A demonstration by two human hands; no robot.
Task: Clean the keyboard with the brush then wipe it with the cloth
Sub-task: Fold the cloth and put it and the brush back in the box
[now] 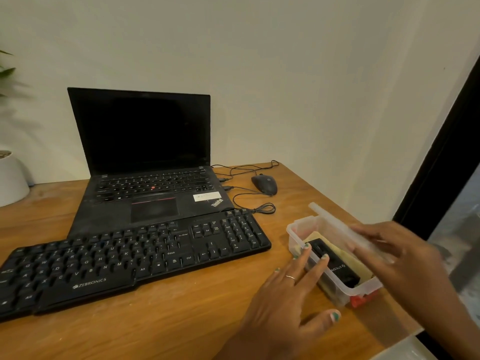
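Head view. Surface: wooden desk [181, 320] against a pale wall, a dark window frame at the right edge.

Item: black laptop [145, 162], lid up, screen dark, at the back of the desk. Item: black mouse [264, 184] to its right, cables looping between them. Item: white plant pot [10, 178] at the far left, leaves above it.

Item: black keyboard [130, 258], the thing I am to clean, lying slantwise in front of the laptop, its far edge over the laptop's front lip. Nothing rests on its keys.

Container: clear plastic box [335, 284], just right of the keyboard, apart from it. Contents: a black rectangular device [335, 263] with lettering, lying on something yellowish that I cannot identify; a red part shows under the near corner.

My left hand [288, 302] has straight, spread fingers, two fingertips on the box's near rim, gripping nothing. My right hand [397, 255] holds the translucent lid [337, 227], tilted over the far side of the box; the hand is blurred.
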